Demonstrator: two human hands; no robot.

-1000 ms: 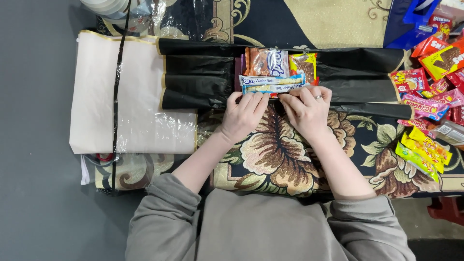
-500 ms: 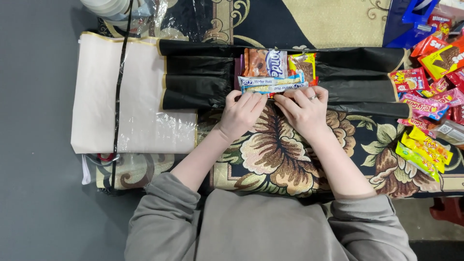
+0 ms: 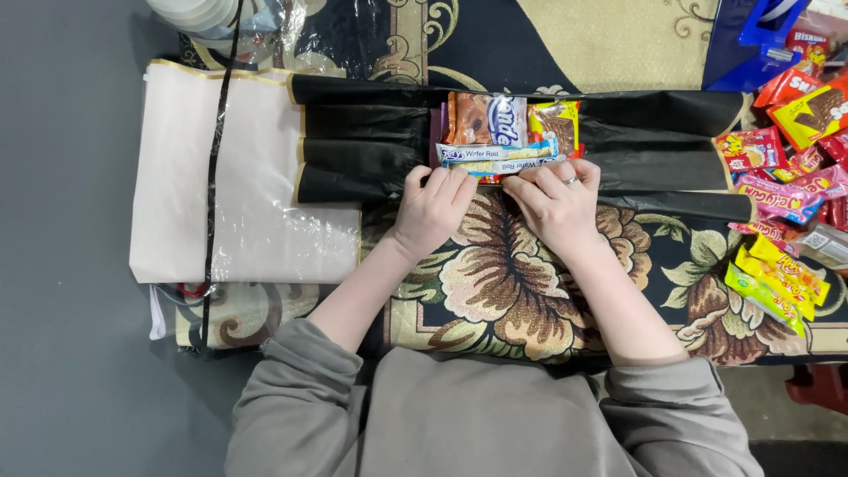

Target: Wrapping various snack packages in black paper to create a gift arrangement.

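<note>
We had both hands side by side at the middle of the counter [image 3: 530, 291], which was covered by a dark cloth with a large floral pattern. Our left hand [image 3: 435, 210] lay palm down with its fingers curled and narrow, the fingertips pressing on the near edge of a long black plastic sheet [image 3: 362, 146] that was folded into flat pleats and stretched across the counter. Our right hand [image 3: 556, 201] lay just beside it in the same way, a ring on one finger, its fingertips touching the near edge of a small stack of snack packets [image 3: 503, 132]. We could not tell whether either hand actually gripped the plastic or only pressed on it.

The stack sat on the black sheet just beyond our fingers: a brown and blue biscuit packet, a yellow and red packet to its right, and two pale wafer roll packets [image 3: 495, 159] lying crosswise nearest to us.

To the left, a cream sheet under clear plastic [image 3: 221, 177] lay flat, touching the black sheet's end. At the right edge of the counter, well apart from our hands, lay a heap of loose sweets and snack packets [image 3: 786, 203] in red, pink and yellow.
</note>
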